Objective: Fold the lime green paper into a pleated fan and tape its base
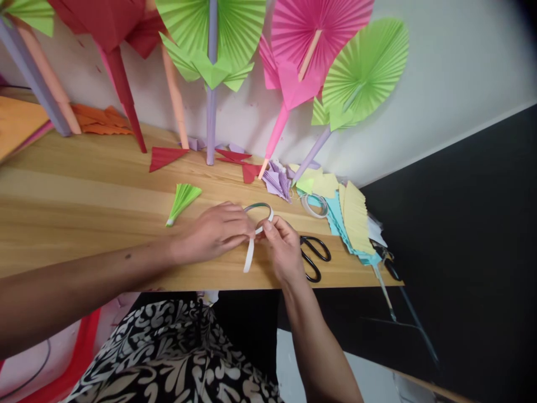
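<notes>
Above the front of the wooden table, both hands hold a roll of white tape [271, 214]. My right hand [285, 246] pinches the ring between thumb and fingers. Closed at the ring's left side, my left hand [220, 229] grips the tape, and a loose white strip [249, 256] hangs down by its fingertips. To the right of my right hand lie scissors [315, 256] with black handles; their blades are hidden behind the hand. A small green pleated paper fan [183, 201] with a white-wrapped tip lies beyond my left wrist.
Large paper fans on rolled paper sticks lean on the wall, among them a green one [364, 73] and a pink one [293, 73]. Another tape roll [314, 206] lies by pleated yellow paper [354, 218]. Red paper scraps [168, 158] lie at the back. A brush [384, 291] overhangs the front edge.
</notes>
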### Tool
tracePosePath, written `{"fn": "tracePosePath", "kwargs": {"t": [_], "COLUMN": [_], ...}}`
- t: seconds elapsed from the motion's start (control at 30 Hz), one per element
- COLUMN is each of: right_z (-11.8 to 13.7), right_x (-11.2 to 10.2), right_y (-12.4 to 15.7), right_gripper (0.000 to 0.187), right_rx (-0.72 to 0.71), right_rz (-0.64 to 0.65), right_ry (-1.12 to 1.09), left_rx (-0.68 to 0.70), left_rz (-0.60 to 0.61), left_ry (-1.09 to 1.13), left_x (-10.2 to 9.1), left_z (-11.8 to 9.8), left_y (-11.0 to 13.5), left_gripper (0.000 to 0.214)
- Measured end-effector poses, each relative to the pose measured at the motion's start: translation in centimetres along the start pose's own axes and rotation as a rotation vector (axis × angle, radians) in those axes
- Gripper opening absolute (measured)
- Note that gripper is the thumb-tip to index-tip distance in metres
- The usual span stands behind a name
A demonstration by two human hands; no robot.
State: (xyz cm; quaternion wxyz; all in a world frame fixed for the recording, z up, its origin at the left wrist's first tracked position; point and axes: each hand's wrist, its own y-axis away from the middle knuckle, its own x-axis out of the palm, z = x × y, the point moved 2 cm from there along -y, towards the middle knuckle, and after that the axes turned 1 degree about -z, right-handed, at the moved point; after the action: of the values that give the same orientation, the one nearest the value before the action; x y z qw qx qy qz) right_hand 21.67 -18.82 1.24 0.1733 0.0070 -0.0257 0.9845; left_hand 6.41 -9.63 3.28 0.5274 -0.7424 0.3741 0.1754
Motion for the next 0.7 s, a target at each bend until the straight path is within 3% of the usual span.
{"fn": "tracePosePath", "kwargs": {"t": [0.13,0.3,0.4,0.6,0.7], "right_z": [0.9,1.0,0.4,-0.1,0.1], "right_x": [0.1,0.8,1.0,1.4,1.6], "right_y": [0.2,0.3,0.4,0.8,0.8], "right_gripper": [0.027,0.029,0.032,0.032,0.026], "right_rx": [-0.015,0.004,-0.025,-0.015,0.036], "right_rz": [0.009,0.001,-0.023,0.054,-0.003], "right_ry": [0.037,0.063,0.062,-0.076,-0.03], "left_rx": [-0.158,-0.431,-0.511,-0.507,-0.443], "left_rz": [-0.08,-0.068,-0.076,-0.107,-0.097], "left_ry": [0.113,0.405,0.484,0.435,0.326], "left_x": [0.6,0.8,0.2,-0.3,0.1], "left_z": [-0.1,0.0,0.0,0.0,0.1], "left_y": [0.4,0.7,0.4,0.1,0.4], "left_gripper": [0.006,0.038,0.041,0.042,0.039]}}
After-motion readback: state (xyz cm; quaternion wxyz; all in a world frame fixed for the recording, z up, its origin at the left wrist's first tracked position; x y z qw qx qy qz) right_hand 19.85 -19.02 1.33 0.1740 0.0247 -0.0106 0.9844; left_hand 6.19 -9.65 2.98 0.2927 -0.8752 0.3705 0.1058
